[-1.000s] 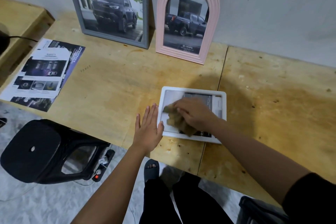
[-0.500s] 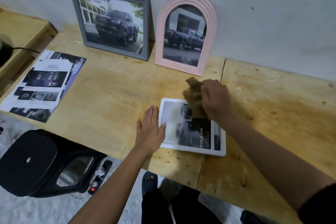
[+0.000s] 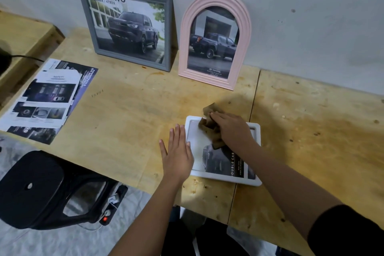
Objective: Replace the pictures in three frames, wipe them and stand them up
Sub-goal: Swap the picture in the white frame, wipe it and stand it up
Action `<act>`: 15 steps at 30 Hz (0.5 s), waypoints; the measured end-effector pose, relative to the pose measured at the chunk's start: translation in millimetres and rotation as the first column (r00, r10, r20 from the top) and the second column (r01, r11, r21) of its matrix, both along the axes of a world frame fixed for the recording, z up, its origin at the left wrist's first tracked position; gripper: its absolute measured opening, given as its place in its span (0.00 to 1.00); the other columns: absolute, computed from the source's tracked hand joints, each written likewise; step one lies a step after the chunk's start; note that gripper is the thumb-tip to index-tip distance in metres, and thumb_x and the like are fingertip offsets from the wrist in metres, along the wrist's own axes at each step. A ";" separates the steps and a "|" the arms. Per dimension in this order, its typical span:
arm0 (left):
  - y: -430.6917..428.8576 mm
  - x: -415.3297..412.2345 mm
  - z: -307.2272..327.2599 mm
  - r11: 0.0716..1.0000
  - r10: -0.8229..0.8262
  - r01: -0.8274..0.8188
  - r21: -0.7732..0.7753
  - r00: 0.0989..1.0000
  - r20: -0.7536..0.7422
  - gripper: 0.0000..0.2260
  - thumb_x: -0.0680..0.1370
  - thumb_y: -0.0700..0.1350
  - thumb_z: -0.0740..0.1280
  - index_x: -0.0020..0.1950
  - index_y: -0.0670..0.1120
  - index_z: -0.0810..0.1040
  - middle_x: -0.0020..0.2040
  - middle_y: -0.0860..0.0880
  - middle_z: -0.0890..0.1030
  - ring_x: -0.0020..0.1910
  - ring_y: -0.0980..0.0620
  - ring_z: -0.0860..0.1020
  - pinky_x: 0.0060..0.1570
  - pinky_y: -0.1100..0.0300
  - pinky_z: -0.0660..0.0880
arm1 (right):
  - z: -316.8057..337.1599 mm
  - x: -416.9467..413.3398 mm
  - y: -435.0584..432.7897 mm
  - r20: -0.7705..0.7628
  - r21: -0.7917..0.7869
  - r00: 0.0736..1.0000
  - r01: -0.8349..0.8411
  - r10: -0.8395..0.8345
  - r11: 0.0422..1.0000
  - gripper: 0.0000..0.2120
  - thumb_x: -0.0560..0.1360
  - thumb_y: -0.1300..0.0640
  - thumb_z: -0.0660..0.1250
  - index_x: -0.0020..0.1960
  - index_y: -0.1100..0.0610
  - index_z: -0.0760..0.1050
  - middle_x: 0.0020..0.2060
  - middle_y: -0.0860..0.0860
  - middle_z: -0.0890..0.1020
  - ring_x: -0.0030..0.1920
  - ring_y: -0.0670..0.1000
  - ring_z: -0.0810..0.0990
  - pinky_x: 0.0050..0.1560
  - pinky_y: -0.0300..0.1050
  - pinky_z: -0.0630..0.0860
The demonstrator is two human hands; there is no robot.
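A white frame point(image 3: 226, 180) with a truck picture lies flat near the table's front edge. My right hand point(image 3: 232, 129) presses a brown cloth point(image 3: 209, 124) onto the far part of its glass. My left hand point(image 3: 177, 153) lies flat and open on the table, its thumb side against the frame's left edge. A grey frame point(image 3: 126, 27) and a pink arched frame point(image 3: 216, 41), both with truck pictures, stand upright against the wall at the back.
Loose brochure pages point(image 3: 46, 97) lie at the table's left end. A black stool point(image 3: 39, 189) and a power strip point(image 3: 112, 210) sit on the floor below the wooden table point(image 3: 311, 141). A dark cable point(image 3: 25, 57) crosses a lower bench at far left.
My right hand swept the cloth from the near part of the white frame up past its far edge, then back onto the far part of the glass. My left hand stayed put.
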State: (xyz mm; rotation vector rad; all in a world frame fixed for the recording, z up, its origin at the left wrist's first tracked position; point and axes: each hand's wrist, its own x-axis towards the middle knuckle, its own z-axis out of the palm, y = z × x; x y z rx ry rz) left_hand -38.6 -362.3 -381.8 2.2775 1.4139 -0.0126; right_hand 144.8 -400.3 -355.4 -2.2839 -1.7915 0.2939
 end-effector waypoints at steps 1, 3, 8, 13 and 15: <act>-0.3 0.0 -0.2 1.000 -0.001 0.001 0.000 1.000 -0.005 0.23 0.83 0.49 0.43 0.76 0.50 0.38 0.77 0.54 0.40 0.74 0.57 0.35 0.71 0.50 0.31 | 2.9 1.2 -1.7 -0.003 -0.003 1.000 0.004 -0.004 1.000 0.16 0.71 0.65 0.67 0.58 0.59 0.78 0.52 0.56 0.83 0.50 0.58 0.82 0.51 0.51 0.77; 0.1 0.0 -0.4 1.000 0.005 -0.005 0.000 1.000 -0.016 0.23 0.83 0.49 0.43 0.76 0.51 0.38 0.77 0.54 0.39 0.75 0.57 0.36 0.71 0.49 0.31 | 13.3 3.7 -6.4 0.012 -0.042 1.000 0.015 -0.015 0.999 0.18 0.74 0.65 0.62 0.63 0.59 0.74 0.58 0.57 0.80 0.57 0.59 0.79 0.57 0.51 0.74; 0.9 1.1 -0.2 1.000 0.030 -0.030 -0.001 0.999 -0.015 0.23 0.83 0.49 0.42 0.76 0.51 0.38 0.77 0.54 0.40 0.75 0.56 0.37 0.71 0.49 0.31 | 27.7 18.4 -35.7 0.203 -0.246 0.979 0.050 0.001 0.968 0.24 0.80 0.62 0.52 0.75 0.55 0.56 0.75 0.50 0.60 0.74 0.52 0.59 0.69 0.46 0.62; 0.8 2.0 -0.1 0.999 0.043 -0.043 -0.008 0.999 0.013 0.23 0.83 0.49 0.43 0.77 0.51 0.40 0.78 0.55 0.41 0.76 0.56 0.38 0.71 0.49 0.32 | 42.8 22.1 -49.3 0.368 -0.382 0.930 0.134 0.017 0.914 0.20 0.80 0.60 0.51 0.72 0.58 0.62 0.72 0.54 0.64 0.71 0.55 0.63 0.62 0.48 0.67; 0.0 1.5 0.0 0.999 0.043 -0.043 -0.016 0.998 0.035 0.23 0.83 0.49 0.43 0.77 0.50 0.42 0.78 0.54 0.42 0.76 0.56 0.39 0.71 0.49 0.32 | 48.8 18.5 -53.6 0.402 -0.394 0.914 0.219 -0.046 0.893 0.16 0.79 0.58 0.55 0.65 0.57 0.70 0.68 0.53 0.68 0.67 0.56 0.66 0.57 0.48 0.70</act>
